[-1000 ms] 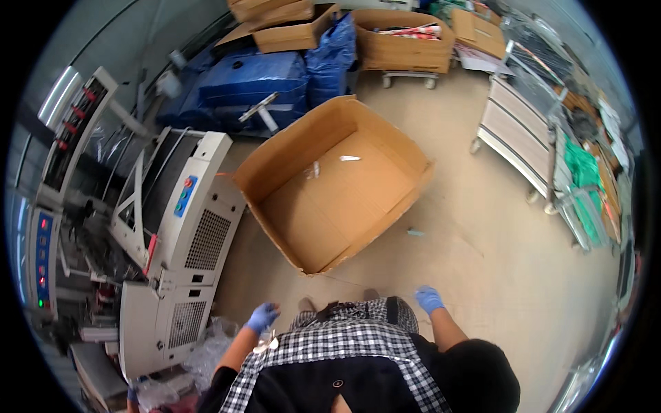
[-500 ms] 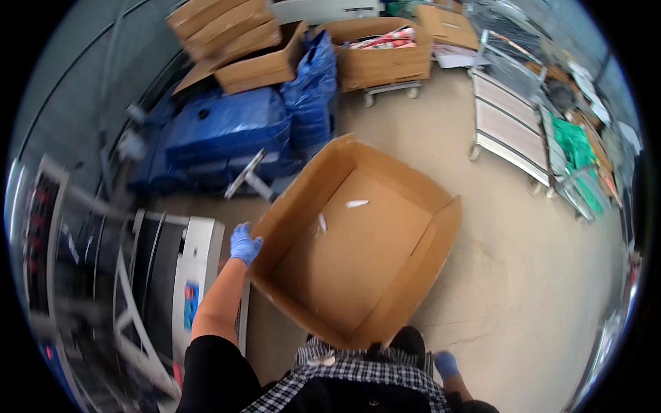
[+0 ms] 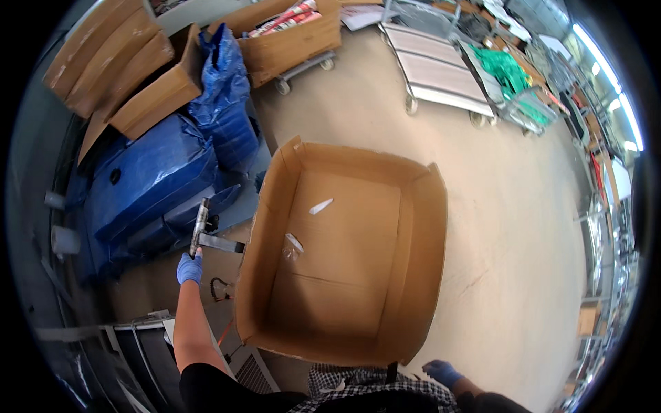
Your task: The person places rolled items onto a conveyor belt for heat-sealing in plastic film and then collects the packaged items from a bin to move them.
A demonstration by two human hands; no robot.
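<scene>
- Left of the open box (image 3: 344,255), your left hand (image 3: 189,268), in a blue glove, closes around the lower end of a metal handle (image 3: 201,227).
- That handle stands beside blue bags (image 3: 148,182).
- Low at the right, your right hand (image 3: 441,372) hangs over the floor (image 3: 509,227), fingers loosely spread, holding nothing.

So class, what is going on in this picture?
A person in blue gloves stands over a large open cardboard box on the floor; only scraps of tape lie in it. The left hand reaches out to a metal tool lying by blue plastic-wrapped bundles and touches its near end. The right hand hangs low beside the box, holding nothing. Carts and more boxes stand beyond.
</scene>
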